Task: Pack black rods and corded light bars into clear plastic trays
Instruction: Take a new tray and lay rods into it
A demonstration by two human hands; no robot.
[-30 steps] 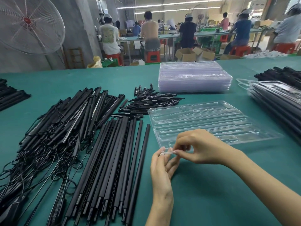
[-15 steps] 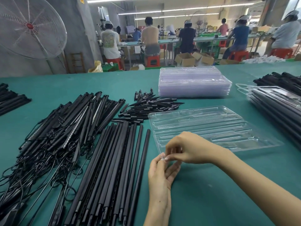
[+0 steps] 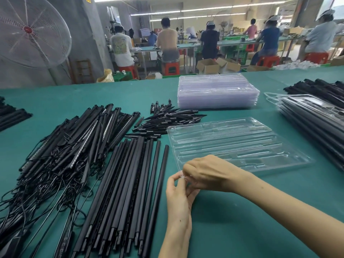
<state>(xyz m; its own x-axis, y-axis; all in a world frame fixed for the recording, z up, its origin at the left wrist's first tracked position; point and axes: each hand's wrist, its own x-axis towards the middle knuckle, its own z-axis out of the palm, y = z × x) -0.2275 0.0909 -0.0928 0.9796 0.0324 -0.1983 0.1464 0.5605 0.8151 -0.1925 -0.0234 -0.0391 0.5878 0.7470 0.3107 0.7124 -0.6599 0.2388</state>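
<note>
Shifted slightly left since earlier frame: right hand [image 3: 206, 173] and left hand [image 3: 178, 194], both pinching small clear piece [image 3: 183, 176] at near-left corner of empty clear tray [image 3: 242, 144] on green table [image 3: 242, 220]. Black rods [image 3: 126, 192] just left of hands; corded light bars [image 3: 61, 155] farther left.

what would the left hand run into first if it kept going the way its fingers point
The left hand points away up the table, so it would probably first meet the right hand just above it, then the empty clear plastic tray; depth is uncertain.
</note>
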